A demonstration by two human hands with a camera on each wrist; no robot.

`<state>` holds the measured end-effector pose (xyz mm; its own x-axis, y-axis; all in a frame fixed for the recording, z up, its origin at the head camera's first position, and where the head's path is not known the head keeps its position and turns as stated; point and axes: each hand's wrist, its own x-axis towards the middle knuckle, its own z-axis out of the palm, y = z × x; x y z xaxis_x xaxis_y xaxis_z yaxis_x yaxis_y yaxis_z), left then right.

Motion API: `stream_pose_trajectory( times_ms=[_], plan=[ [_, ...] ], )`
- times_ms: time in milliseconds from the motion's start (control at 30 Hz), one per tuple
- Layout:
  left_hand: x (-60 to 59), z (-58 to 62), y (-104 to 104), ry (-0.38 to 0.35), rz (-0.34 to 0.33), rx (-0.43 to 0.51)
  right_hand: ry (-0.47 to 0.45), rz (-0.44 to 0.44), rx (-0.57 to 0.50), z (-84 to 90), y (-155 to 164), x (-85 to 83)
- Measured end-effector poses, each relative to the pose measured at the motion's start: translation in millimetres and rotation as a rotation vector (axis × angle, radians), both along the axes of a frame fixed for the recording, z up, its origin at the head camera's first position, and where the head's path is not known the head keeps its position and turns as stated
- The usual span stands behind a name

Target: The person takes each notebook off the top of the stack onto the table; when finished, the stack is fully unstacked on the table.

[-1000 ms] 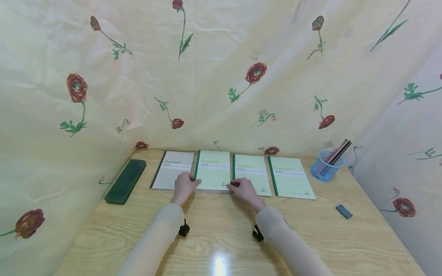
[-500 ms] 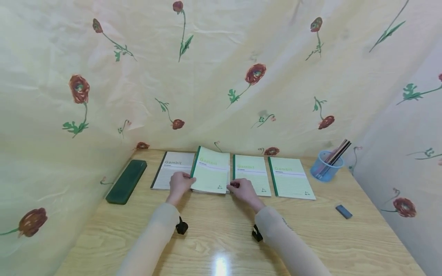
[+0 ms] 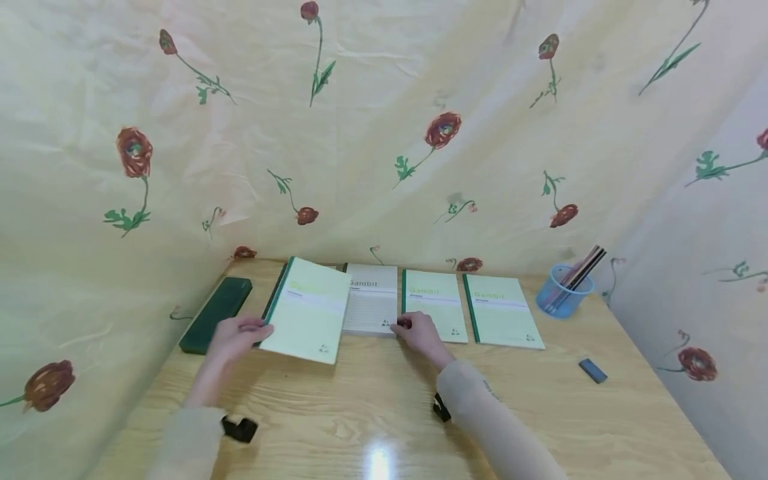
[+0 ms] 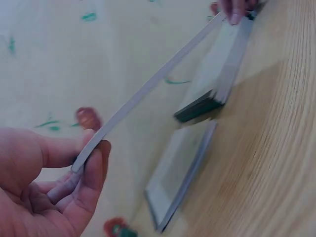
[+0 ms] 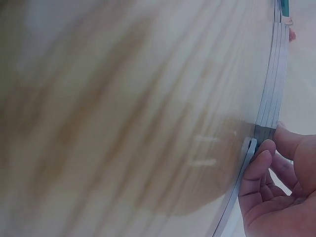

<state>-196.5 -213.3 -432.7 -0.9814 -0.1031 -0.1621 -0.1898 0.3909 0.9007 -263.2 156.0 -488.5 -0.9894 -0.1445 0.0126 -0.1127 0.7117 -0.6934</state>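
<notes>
Fingers of the left hand [image 3: 235,335] are pinching the lifted green notebook [image 3: 307,309], carrying it leftward above the table [image 3: 384,413]; the right hand [image 3: 420,333] is pressing curled fingertips on the stack [image 3: 372,300]. Setting it down flat probably comes next

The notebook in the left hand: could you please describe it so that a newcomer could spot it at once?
On the wooden table, notebooks lie in a row along the flowered cloth. At the row's left end, the left hand grips the pale green notebook. It alone is lifted and tilted; the others lie flat.
</notes>
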Motion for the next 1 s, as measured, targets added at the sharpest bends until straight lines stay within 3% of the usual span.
stream_pose_trajectory(
  times_ms=[100,233,433,633,1000],
  plan=[
    [28.5,-0.5,-27.6,-0.030,-0.013,-0.034,-0.004,0.016,-0.009,-1.5,-1.1,2.7],
    [59.5,-12.3,-53.9,-0.121,-0.039,-0.030,0.004,0.027,-0.013,-2.1,-0.6,5.5],
    [88.5,-34.1,-68.9,-0.217,-0.011,-0.018,0.003,0.020,-0.007,0.3,-0.5,2.6],
    [100.4,-43.9,-69.0,-0.217,-0.013,-0.069,0.006,0.015,-0.009,2.1,-0.2,1.7],
    [105.9,-53.0,-63.0,-0.270,-0.006,-0.130,0.013,0.017,0.019,2.7,-3.8,2.4]
  ],
)
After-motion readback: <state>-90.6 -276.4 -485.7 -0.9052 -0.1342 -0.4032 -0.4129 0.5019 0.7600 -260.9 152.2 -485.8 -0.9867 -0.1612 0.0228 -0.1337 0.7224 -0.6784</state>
